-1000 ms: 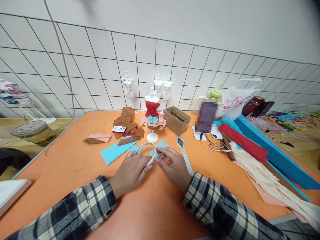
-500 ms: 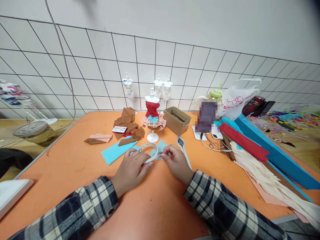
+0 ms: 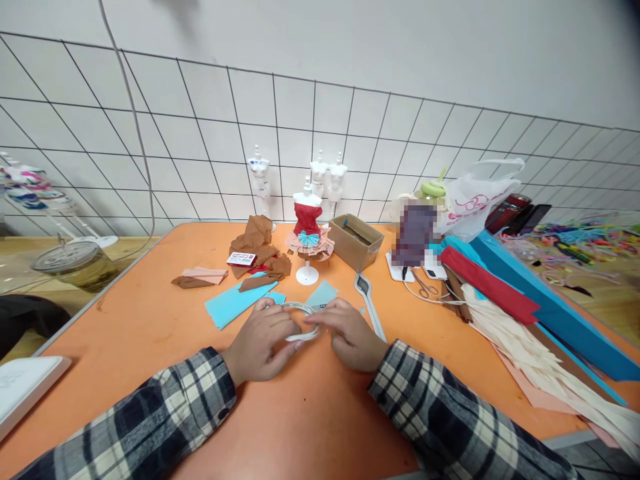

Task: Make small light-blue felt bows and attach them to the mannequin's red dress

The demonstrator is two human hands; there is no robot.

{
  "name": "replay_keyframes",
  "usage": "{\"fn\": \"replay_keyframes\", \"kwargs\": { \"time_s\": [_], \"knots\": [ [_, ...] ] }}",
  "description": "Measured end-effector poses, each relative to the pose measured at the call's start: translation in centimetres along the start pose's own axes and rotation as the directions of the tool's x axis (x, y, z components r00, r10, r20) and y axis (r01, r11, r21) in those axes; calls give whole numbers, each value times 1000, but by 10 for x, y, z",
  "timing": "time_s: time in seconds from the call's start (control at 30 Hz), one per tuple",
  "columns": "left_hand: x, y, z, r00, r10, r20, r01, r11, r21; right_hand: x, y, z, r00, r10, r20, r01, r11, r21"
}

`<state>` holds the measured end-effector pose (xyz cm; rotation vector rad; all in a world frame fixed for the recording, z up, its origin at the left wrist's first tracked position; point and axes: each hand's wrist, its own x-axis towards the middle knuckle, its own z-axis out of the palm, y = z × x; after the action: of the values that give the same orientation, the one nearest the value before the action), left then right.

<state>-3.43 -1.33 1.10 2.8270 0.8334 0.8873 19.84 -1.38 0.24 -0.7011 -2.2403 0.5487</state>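
My left hand (image 3: 265,337) grips a roll of tape (image 3: 299,308), a white ring with small print on its inner face, tilted up over the table. At the ring's right side is my right hand (image 3: 351,333), its fingers bent together on the roll; its fingertips are slightly blurred. Beyond the hands lies a pale blue paper piece (image 3: 321,293), with a brighter blue paper sheet (image 3: 240,301) to its left. A small dress form (image 3: 308,217) in a red bodice and pink ruffled skirt with a blue bow stands behind them on a white base.
Brown crumpled paper (image 3: 255,233) bears a red-and-white small box (image 3: 241,259). A cardboard box (image 3: 356,240) stands right of the dress form. Further right are scissors (image 3: 426,288), cables, a plastic bag (image 3: 480,193) and long paper strips (image 3: 510,333). White dress forms (image 3: 259,175) stand by the wall.
My right hand has shifted left, its fingers now reaching over the roll's right edge. The roll has tipped and dropped slightly in my left hand. The view has moved a little.
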Motion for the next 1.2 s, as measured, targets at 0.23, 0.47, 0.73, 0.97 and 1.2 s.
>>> {"fn": "replay_keyframes", "kwargs": {
  "time_s": [0.23,0.47,0.73,0.97,1.2],
  "knots": [
    [-3,-14,-10,970,237,-53,-239,970,-41,1,7,7,986,-79,146,79,997,5],
    [-7,-11,9,816,-569,-103,380,661,-646,-1,9,5,983,80,-164,-90,995,-51],
    [5,8,23,775,-595,216,470,313,-826,-1,-2,23,950,242,-196,-213,964,157],
    [7,2,15,725,-688,24,540,547,-640,2,-13,26,893,446,-62,-385,828,408],
    [10,-3,7,873,-464,148,455,669,-587,7,-15,32,735,650,194,-559,418,716]
  ]
}}
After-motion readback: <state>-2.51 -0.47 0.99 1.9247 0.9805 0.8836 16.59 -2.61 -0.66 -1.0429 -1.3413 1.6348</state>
